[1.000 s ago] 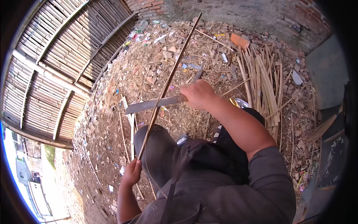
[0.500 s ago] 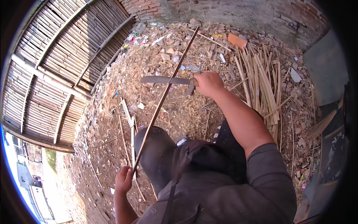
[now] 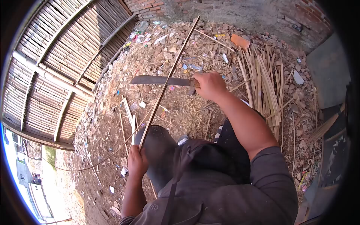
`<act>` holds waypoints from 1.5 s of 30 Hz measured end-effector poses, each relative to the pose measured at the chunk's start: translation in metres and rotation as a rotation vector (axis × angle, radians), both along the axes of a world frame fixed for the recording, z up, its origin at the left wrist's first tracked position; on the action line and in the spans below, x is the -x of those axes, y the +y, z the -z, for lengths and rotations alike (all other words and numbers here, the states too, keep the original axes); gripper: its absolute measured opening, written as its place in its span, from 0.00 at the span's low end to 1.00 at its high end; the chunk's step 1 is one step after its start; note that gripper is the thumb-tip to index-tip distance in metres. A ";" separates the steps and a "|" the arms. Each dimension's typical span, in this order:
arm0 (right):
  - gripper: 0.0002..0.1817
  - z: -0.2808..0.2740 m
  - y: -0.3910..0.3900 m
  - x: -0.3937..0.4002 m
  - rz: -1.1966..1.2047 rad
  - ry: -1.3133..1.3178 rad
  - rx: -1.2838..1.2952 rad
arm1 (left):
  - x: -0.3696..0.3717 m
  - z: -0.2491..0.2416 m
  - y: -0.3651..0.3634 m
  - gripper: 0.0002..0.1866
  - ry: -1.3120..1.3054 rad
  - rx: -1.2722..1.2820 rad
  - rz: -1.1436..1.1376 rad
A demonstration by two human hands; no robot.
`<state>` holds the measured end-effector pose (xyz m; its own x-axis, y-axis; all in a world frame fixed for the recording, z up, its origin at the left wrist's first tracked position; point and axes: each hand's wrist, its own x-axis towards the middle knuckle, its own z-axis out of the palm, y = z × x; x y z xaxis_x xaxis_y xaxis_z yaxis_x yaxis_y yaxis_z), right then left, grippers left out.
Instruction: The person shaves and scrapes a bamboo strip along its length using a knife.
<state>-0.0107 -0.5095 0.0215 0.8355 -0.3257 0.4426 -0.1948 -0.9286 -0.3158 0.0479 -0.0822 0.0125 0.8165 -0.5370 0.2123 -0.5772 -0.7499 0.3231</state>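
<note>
My right hand (image 3: 210, 86) grips the handle of a machete (image 3: 157, 80), its blade pointing left. A long, narrow bamboo strip (image 3: 176, 62) crosses the blade and slants up toward the wall. Its lower end is closed in my left hand (image 3: 138, 163), beside my knee. Contact between blade and strip shows near the middle of the blade, though which lies on top is hard to tell. A thin, curved sliver (image 3: 101, 162) trails from near the strip out to the left.
Several split bamboo strips (image 3: 264, 86) lie piled at the right. A few pale strips (image 3: 127, 108) rest on the ground at the left. Rubble and litter cover the ground. A bamboo fence (image 3: 67, 48) stands left, a brick wall (image 3: 232, 15) behind, and a dark panel (image 3: 328, 71) right.
My left hand has moved up and slightly right, pushing the bamboo strip farther up. The machete's blade reaches a little farther left. The curved sliver now extends longer at the left.
</note>
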 end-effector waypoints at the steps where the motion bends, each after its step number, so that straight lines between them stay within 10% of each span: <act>1: 0.11 -0.002 0.000 0.000 -0.009 -0.004 0.006 | 0.000 -0.002 0.000 0.11 0.024 0.009 0.003; 12: 0.14 -0.011 0.051 0.000 -0.303 0.050 0.117 | 0.000 -0.015 -0.009 0.16 0.155 -0.038 0.018; 17: 0.09 0.011 -0.031 -0.008 0.126 0.191 -0.105 | -0.014 0.000 0.051 0.19 0.227 -0.109 0.016; 30: 0.08 -0.012 0.048 -0.003 -0.228 0.205 0.023 | -0.007 0.003 0.048 0.20 0.339 -0.029 0.050; 45: 0.08 -0.005 0.001 -0.001 0.012 0.230 -0.148 | 0.002 -0.012 0.108 0.23 0.427 -0.079 -0.105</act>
<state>-0.0102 -0.5082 0.0261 0.9043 -0.3834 0.1879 -0.2881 -0.8727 -0.3943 0.0462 0.0258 0.0246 0.8730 -0.4475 -0.1938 -0.3239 -0.8292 0.4555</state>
